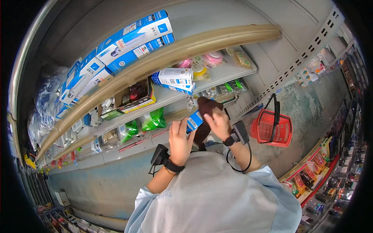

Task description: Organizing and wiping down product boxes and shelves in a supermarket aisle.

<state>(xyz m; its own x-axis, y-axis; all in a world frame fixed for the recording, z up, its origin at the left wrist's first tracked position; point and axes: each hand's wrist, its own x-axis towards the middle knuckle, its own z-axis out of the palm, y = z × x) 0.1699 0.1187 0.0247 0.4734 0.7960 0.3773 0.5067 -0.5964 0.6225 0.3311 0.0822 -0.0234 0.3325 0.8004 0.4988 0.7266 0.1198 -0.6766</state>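
Note:
My left hand (179, 141) grips a small blue-and-white carton (195, 120) by its lower end, in front of my chest. A barcode shows on the carton's face. In my right hand (219, 123) is a dark brown cloth (208, 106), bunched up against the carton's far end and hanging down below it. The cloth hides that end of the carton. Just beyond my hands, several blue-and-white bulb boxes (174, 77) lie stacked at a slant on a grey metal shelf (225, 76).
Large bulb cartons (135, 39) line the upper shelf behind a curved, tan front rail (204, 43). An open cardboard box (135, 104) holds dark red items. Green packets (154, 119) sit lower down. A red plastic basket (272, 126) stands on the floor to my right, beyond a slotted upright (287, 68).

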